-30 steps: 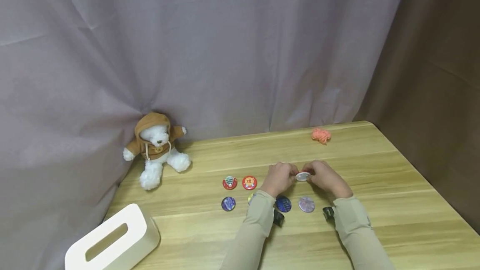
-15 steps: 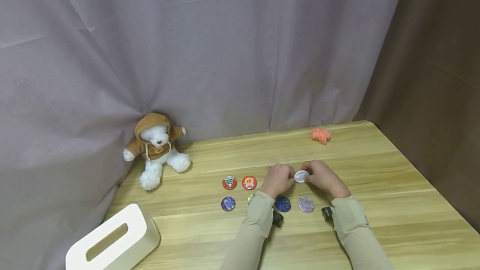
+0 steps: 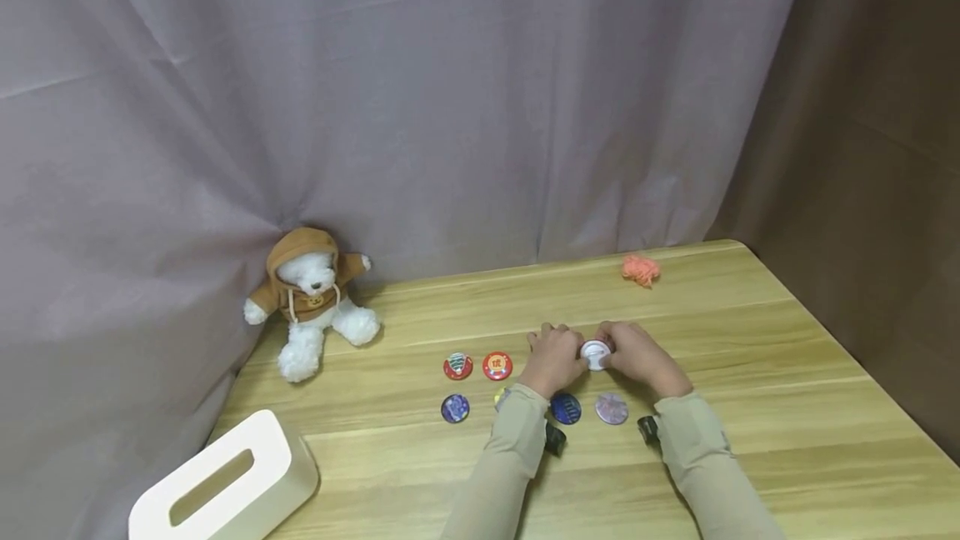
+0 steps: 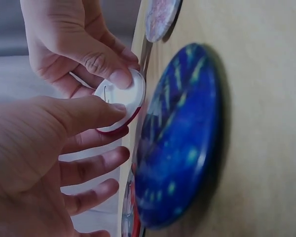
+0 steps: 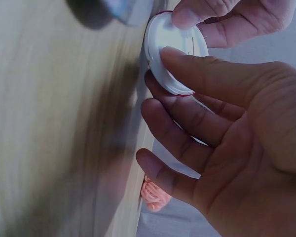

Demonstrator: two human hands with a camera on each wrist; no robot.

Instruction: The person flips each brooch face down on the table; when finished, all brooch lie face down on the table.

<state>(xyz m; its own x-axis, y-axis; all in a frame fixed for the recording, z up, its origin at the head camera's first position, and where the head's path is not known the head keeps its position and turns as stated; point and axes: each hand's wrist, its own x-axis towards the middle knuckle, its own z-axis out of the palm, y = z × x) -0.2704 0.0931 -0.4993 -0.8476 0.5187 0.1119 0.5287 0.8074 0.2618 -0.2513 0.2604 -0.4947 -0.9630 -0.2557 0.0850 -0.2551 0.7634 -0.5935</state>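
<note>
A round pin badge [image 3: 596,355] is held between both hands, its white back with a metal pin facing up and a red edge showing. My left hand [image 3: 555,361] pinches one side, thumb on the white back, other fingers spread in the left wrist view. On the opposite side my right hand [image 3: 641,359] pinches it too, thumb across the back of the badge [image 5: 175,54]. Just below the hands lie a dark blue badge [image 3: 566,408] and a pale purple badge [image 3: 612,408]. A yellow badge [image 3: 501,396] is partly hidden by the left sleeve.
Left of the hands lie a green-and-red badge [image 3: 457,366], a red badge [image 3: 497,366] and a purple-blue badge [image 3: 454,408]. Coral yarn [image 3: 641,270] sits at the back. A teddy bear [image 3: 311,302] and a white slotted box [image 3: 225,482] stand on the left.
The held badge has tilted so that its white back shows more fully, and it has shifted slightly left and toward the body. Both hands keep their pinch on it.
</note>
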